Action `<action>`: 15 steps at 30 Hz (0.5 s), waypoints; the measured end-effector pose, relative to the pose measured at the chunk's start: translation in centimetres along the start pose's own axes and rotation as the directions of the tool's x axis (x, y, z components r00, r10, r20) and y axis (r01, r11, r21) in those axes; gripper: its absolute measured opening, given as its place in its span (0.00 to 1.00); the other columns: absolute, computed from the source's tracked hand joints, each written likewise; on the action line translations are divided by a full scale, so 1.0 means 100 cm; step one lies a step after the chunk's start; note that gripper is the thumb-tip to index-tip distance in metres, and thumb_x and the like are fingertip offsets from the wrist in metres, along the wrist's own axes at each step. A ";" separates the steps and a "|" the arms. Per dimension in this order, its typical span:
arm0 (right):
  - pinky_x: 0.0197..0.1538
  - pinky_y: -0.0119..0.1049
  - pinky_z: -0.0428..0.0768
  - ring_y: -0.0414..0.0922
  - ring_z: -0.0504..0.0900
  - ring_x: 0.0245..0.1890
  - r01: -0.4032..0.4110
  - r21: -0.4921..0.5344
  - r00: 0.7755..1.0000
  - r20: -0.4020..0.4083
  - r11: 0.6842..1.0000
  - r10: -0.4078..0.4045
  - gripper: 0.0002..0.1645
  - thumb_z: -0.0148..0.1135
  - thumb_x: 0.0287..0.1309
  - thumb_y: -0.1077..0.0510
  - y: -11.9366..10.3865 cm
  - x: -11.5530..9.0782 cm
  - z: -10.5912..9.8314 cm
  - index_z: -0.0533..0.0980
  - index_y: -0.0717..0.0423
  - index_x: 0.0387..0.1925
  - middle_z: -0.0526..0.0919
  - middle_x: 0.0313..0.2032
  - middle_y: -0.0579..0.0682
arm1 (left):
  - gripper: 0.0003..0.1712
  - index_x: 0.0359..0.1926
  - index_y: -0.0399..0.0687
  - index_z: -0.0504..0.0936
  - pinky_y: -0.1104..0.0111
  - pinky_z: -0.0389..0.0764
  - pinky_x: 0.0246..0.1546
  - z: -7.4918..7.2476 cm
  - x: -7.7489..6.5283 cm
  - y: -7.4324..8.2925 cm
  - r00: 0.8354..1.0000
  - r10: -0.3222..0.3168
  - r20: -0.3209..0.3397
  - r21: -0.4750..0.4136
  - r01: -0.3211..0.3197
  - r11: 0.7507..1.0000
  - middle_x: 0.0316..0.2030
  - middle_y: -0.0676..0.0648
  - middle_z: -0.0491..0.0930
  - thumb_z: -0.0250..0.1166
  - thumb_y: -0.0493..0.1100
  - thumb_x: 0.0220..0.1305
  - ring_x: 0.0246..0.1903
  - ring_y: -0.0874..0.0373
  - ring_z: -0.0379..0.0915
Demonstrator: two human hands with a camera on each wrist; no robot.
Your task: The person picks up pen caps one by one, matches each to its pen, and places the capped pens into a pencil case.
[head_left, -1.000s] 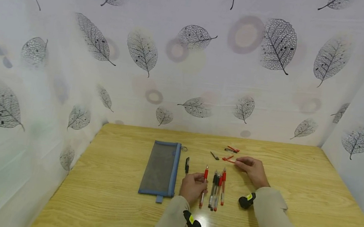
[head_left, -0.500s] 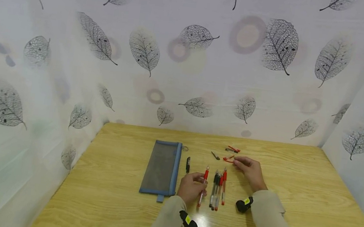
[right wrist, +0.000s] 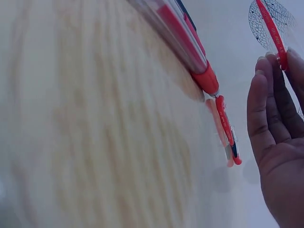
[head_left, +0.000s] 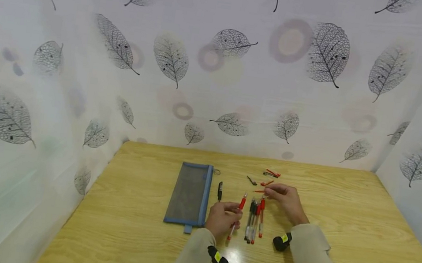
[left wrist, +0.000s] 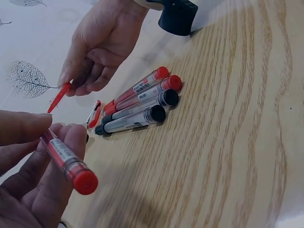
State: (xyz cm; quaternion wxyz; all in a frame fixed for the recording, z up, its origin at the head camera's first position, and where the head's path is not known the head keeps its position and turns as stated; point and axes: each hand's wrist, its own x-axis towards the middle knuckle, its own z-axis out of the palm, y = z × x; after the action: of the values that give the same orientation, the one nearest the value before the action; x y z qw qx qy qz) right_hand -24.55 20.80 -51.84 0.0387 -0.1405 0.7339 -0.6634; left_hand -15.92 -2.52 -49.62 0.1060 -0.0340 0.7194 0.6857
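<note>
My left hand pinches an uncapped red gel pen between thumb and fingers, its tip tilted up and away. In the left wrist view the pen's red end plug faces the camera. My right hand holds a red pen cap by one end, between thumb and fingertips; in the head view the cap points left, a short way beyond the pen tip. Between the hands, several uncapped red and black gel pens lie side by side on the table.
A grey mesh zip pouch with blue edging lies left of the hands. A black pen cap stands out beyond my left hand. Farther back lie a loose black cap, a red cap and a red-and-black pair of caps.
My right hand has picked a red cap off the table and brought it nearer and left, toward the pen. My left hand has tilted the red pen, its tip leaning more to the right.
</note>
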 end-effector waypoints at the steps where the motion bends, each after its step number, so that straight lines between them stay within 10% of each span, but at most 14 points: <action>1: 0.46 0.43 0.82 0.48 0.84 0.38 0.002 0.004 1.000 0.012 1.000 -0.002 0.25 0.59 0.65 0.57 -0.001 0.000 0.001 0.73 0.79 0.50 0.84 0.39 0.55 | 0.16 0.51 0.36 0.81 0.66 0.83 0.27 0.000 0.000 0.000 1.000 0.002 0.001 0.005 -0.002 1.000 0.34 0.47 0.81 0.65 0.30 0.61 0.25 0.55 0.82; 15: 0.50 0.51 0.78 0.52 0.82 0.42 -0.012 -0.063 0.992 0.121 0.998 0.019 0.25 0.57 0.67 0.55 -0.016 0.005 0.010 0.73 0.76 0.52 0.82 0.45 0.63 | 0.15 0.50 0.36 0.83 0.65 0.83 0.27 -0.002 -0.004 0.003 0.999 0.042 0.005 0.052 -0.042 0.998 0.33 0.49 0.81 0.64 0.32 0.62 0.26 0.52 0.82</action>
State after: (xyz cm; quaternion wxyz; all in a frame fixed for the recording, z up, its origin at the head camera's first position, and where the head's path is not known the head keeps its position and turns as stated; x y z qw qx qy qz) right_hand -24.53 19.55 -50.30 0.0842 -0.1762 0.7516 -0.6300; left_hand -15.63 -2.69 -49.27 0.0938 -0.0150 0.7373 0.6689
